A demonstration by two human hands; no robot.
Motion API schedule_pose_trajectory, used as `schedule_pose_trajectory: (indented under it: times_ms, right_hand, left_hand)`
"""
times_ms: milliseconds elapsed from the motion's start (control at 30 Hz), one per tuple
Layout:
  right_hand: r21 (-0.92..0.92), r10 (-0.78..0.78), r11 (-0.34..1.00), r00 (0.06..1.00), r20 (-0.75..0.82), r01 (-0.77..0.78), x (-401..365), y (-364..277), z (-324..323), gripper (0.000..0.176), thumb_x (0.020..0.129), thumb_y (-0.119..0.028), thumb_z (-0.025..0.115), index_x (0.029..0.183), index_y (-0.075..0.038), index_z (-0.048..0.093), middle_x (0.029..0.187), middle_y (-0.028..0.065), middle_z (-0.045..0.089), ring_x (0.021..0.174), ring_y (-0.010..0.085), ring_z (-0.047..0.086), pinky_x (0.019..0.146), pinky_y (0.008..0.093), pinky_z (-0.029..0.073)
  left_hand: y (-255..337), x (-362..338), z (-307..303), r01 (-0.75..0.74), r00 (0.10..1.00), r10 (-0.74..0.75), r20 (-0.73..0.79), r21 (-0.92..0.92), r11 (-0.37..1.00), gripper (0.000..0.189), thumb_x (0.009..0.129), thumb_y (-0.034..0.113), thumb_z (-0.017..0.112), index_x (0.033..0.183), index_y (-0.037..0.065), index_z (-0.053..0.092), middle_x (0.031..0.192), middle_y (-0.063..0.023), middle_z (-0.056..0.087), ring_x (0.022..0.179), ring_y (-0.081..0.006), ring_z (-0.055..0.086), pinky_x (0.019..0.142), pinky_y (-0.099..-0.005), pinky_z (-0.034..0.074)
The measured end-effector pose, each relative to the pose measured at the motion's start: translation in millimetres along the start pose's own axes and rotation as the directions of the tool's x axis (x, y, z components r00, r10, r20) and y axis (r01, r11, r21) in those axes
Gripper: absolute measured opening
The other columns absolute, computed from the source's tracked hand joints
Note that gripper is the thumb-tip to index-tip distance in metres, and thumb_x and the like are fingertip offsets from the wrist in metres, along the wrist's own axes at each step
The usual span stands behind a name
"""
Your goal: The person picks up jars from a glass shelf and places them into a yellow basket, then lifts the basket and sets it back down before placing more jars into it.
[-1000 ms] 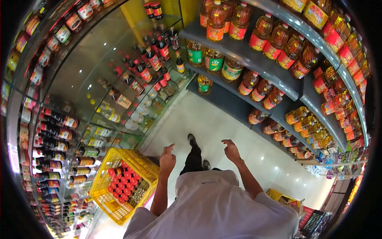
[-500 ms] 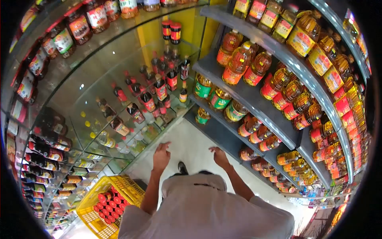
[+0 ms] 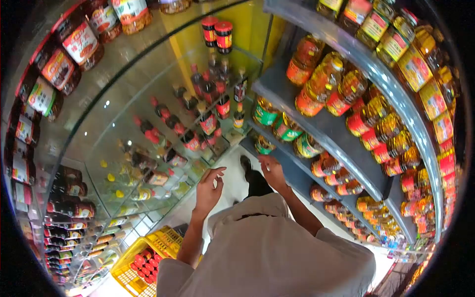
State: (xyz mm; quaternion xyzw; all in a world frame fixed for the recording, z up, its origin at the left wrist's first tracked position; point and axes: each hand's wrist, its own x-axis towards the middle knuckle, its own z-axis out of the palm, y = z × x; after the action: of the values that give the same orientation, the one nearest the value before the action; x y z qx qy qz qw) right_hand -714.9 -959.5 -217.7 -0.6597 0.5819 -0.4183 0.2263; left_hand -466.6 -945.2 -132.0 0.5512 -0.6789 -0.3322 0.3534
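Observation:
My left hand [image 3: 208, 188] is raised in front of my chest with fingers loosely spread and nothing in it. It hovers close to the glass shelves holding dark sauce bottles with red caps [image 3: 190, 139]. My right hand [image 3: 271, 171] is also lifted and empty, fingers apart. It is near the lowest grey shelf where a green-labelled oil bottle [image 3: 264, 145] stands. One of my shoes [image 3: 246, 163] shows on the pale floor between the hands.
A yellow plastic crate [image 3: 148, 257] with several red-capped bottles sits on the floor at lower left. Glass shelving with sauce bottles lines the left side. Grey shelves [image 3: 326, 128] packed with amber cooking-oil bottles line the right. A narrow pale aisle runs between them.
I have moved forward down the aisle toward the corner; the shelves look closer and the yellow crate has slid back toward the lower left. Both hands stayed raised and empty.

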Motion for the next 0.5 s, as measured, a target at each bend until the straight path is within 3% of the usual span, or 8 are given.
schedule_pose_trajectory:
  times_ms: [67, 100, 167, 233, 333, 400, 500]
  right_hand:
    - [0.066, -0.125, 0.988, 0.979, -0.16, 0.137, 56, -5, -3, 0.032, 0.082, 0.007, 0.056, 0.111, -0.004, 0.061, 0.091, 0.0095, 0.066, 0.082, 0.0198, 0.063, 0.073, 0.0324, 0.051]
    - [0.076, -0.146, 0.984, 0.974, -0.171, 0.161, 83, -7, -6, 0.032, 0.082, 0.007, 0.056, 0.111, -0.004, 0.061, 0.091, 0.0095, 0.066, 0.082, 0.0198, 0.063, 0.073, 0.0324, 0.051]
    - [0.13, -0.164, 0.971, 0.955, -0.245, 0.2, 144, -31, -19, 0.024, 0.085, 0.002, 0.057, 0.109, -0.002, 0.06, 0.096, 0.0143, 0.063, 0.085, 0.0261, 0.063, 0.074, 0.0355, 0.049]
    - [0.149, -0.243, 0.947, 0.938, -0.249, 0.285, 207, -31, -19, 0.027, 0.086, 0.001, 0.058, 0.113, -0.001, 0.059, 0.099, 0.0151, 0.062, 0.09, 0.0287, 0.062, 0.077, 0.0367, 0.048]
    - [0.169, -0.278, 0.931, 0.928, -0.25, 0.324, 277, -33, -7, 0.037, 0.085, -0.002, 0.059, 0.122, -0.001, 0.053, 0.107, 0.0178, 0.06, 0.1, 0.0335, 0.057, 0.086, 0.0401, 0.046]
    - [0.07, -0.254, 0.961, 0.953, -0.163, 0.268, 317, -25, 7, 0.047, 0.086, -0.005, 0.06, 0.13, -0.003, 0.045, 0.119, 0.0181, 0.056, 0.113, 0.0345, 0.052, 0.096, 0.0402, 0.041]
    - [0.067, -0.223, 0.972, 0.974, -0.047, 0.226, 354, -14, 24, 0.053, 0.087, -0.01, 0.061, 0.134, -0.001, 0.039, 0.126, 0.0213, 0.05, 0.121, 0.038, 0.045, 0.102, 0.0432, 0.036]
  left_hand:
    - [23, 51, -15, -0.183, 0.977, 0.183, -0.106, 0.011, 0.983, 0.03, 0.084, -0.001, 0.059, 0.113, 0.007, 0.063, 0.094, -0.008, 0.063, 0.077, -0.0187, 0.061, 0.062, -0.0315, 0.05]
    - [30, 79, -19, -0.198, 0.972, 0.2, -0.122, 0.028, 0.98, 0.03, 0.084, -0.001, 0.059, 0.113, 0.007, 0.063, 0.094, -0.008, 0.063, 0.077, -0.0187, 0.061, 0.062, -0.0315, 0.05]
    - [51, 141, -30, -0.228, 0.965, 0.207, -0.16, -0.124, 0.966, 0.031, 0.085, 0.001, 0.06, 0.115, 0.006, 0.061, 0.092, -0.0078, 0.064, 0.078, -0.0165, 0.061, 0.062, -0.0292, 0.05]
    - [59, 207, -32, -0.356, 0.912, 0.341, -0.229, -0.027, 0.934, 0.038, 0.086, 0.004, 0.062, 0.123, 0.007, 0.056, 0.093, -0.0086, 0.063, 0.079, -0.0164, 0.061, 0.062, -0.0287, 0.051]
    - [58, 304, -21, -0.293, 0.933, 0.275, -0.233, -0.043, 0.955, 0.047, 0.084, 0.008, 0.065, 0.129, 0.006, 0.05, 0.097, -0.0099, 0.062, 0.085, -0.0194, 0.062, 0.07, -0.0309, 0.051]
    - [42, 362, -5, -0.254, 0.911, 0.226, -0.345, -0.038, 0.967, 0.053, 0.081, 0.014, 0.07, 0.129, 0.003, 0.047, 0.105, -0.0117, 0.062, 0.094, -0.0227, 0.062, 0.078, -0.0339, 0.049]
    - [49, 406, 5, -0.236, 0.906, 0.224, -0.358, 0.012, 0.972, 0.056, 0.078, 0.017, 0.074, 0.127, 0.002, 0.049, 0.109, -0.0131, 0.062, 0.1, -0.0257, 0.06, 0.085, -0.0362, 0.047]
